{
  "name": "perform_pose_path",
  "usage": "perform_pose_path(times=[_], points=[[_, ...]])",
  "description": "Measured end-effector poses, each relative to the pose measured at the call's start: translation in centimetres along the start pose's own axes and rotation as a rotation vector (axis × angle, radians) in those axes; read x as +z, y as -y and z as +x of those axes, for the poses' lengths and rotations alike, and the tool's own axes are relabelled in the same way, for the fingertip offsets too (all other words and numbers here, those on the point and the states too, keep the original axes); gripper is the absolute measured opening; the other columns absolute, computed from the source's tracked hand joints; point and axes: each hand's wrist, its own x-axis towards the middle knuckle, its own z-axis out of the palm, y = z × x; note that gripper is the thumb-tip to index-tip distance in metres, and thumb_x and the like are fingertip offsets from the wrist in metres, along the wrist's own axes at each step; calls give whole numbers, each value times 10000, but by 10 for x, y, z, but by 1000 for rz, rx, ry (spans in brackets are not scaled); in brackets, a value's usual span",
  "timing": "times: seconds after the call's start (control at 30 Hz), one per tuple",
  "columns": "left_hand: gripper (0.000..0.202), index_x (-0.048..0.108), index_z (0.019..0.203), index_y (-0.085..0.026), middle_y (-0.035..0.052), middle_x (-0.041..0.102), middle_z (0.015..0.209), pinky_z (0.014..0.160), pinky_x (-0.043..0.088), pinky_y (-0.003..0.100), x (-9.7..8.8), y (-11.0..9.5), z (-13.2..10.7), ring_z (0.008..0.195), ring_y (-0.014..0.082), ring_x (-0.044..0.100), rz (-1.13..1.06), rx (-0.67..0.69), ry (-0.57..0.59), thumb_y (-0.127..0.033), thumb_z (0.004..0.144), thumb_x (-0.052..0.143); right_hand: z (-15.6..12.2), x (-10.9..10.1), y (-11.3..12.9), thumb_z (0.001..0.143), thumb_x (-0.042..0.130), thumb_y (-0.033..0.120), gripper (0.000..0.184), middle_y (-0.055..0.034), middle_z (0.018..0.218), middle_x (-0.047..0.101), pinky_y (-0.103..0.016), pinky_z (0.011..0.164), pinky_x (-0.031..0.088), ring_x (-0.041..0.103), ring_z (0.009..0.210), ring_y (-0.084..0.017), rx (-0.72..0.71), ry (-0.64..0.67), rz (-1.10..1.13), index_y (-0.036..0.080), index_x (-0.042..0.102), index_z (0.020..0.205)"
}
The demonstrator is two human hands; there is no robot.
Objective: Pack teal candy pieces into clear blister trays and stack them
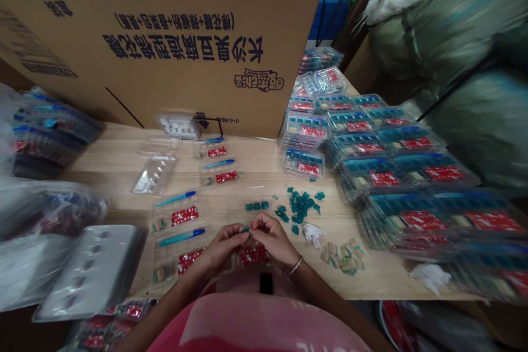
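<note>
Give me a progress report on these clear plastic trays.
Done: the stacked clear plastic trays on the right look closed and filled. In hand: the left hand and right hand pinch a small teal piece above a red packet. Left: loose teal square pieces on the light wooden table, and open clear trays holding blue pens.

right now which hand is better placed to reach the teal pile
Probably the right hand: it sits closer to the pile of teal pieces, while the left hand is farther away. Both seem to be pinching a small teal piece.
</note>
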Motion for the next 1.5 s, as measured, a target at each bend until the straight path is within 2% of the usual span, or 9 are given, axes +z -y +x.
perform_pose_path(times=[0.13, 0.33, 0.57, 0.7, 0.83, 1.1, 1.23, 1.33, 1.5], points=[[361, 576, 623, -133, -29, 521, 526, 505, 299, 197, -9, 1, 3, 486, 66, 412, -40, -44, -21, -441, 585, 762, 2, -4, 13, 691, 551, 124, 137, -27, 882, 567, -271, 760, 435, 537, 850, -149, -348, 100, -378, 193, 523, 806], [352, 617, 693, -131, -17, 536, 573, 516, 308, 201, -16, -4, 11, 503, 71, 421, 61, -27, -15, -473, 651, 692, 16, -11, 18, 702, 590, 83, 141, -1, 789, 568, -230, 681, 433, 548, 742, -128, -474, 176, -669, 188, 544, 784], [118, 645, 779, -153, 15, 596, 688, 604, 411, 246, -46, -21, 49, 630, 133, 527, 928, 497, -396, -177, 696, 565, 69, -9, 0, 756, 605, 104, 72, -37, 785, 606, -282, 735, 428, 551, 781, -166, -576, 214, -1125, 171, 587, 777], [190, 655, 748, -164, 41, 645, 745, 706, 460, 279, -56, -20, 57, 723, 159, 588, 1188, 562, -186, -63, 692, 505, 77, -7, -5, 770, 615, 132, 50, -57, 815, 619, -306, 759, 429, 550, 817, -185, -587, 235, -1218, 164, 609, 809], [161, 660, 826, -179, 78, 658, 868, 801, 451, 337, -53, -15, 57, 852, 201, 582, 1299, 664, -154, -122, 749, 530, 57, -34, 3, 787, 542, 70, 171, -50, 930, 625, -300, 818, 426, 544, 901, -172, -590, 134, -1080, 187, 623, 882], [227, 650, 889, -199, 85, 647, 893, 836, 443, 369, -43, -15, 61, 896, 228, 562, 1247, 559, -107, -100, 728, 524, 33, -96, 18, 722, 495, -7, 222, -71, 848, 622, -274, 728, 414, 568, 816, -182, -193, 116, -1305, 168, 624, 764], [273, 628, 1010, -208, 92, 631, 1034, 905, 414, 388, -23, -9, 41, 986, 235, 550, 1043, 638, -193, -176, 745, 573, 29, -88, 26, 690, 510, 6, 194, -31, 763, 593, -236, 633, 394, 552, 691, -143, -207, 79, -1190, 176, 597, 723], [259, 635, 1010, -202, 79, 654, 988, 828, 452, 332, -1, -1, 28, 899, 207, 594, 753, 527, -75, -275, 762, 613, 20, -69, 31, 686, 524, 42, 155, 9, 716, 577, -212, 598, 393, 537, 633, -114, -261, 164, -916, 182, 582, 719], [231, 647, 728, -143, 31, 659, 702, 664, 442, 254, 9, 12, 23, 666, 145, 582, 284, 325, -63, -339, 643, 737, 7, -37, 24, 663, 530, 43, 143, 20, 681, 582, -203, 583, 392, 535, 624, -109, -278, 187, -740, 177, 565, 700]])
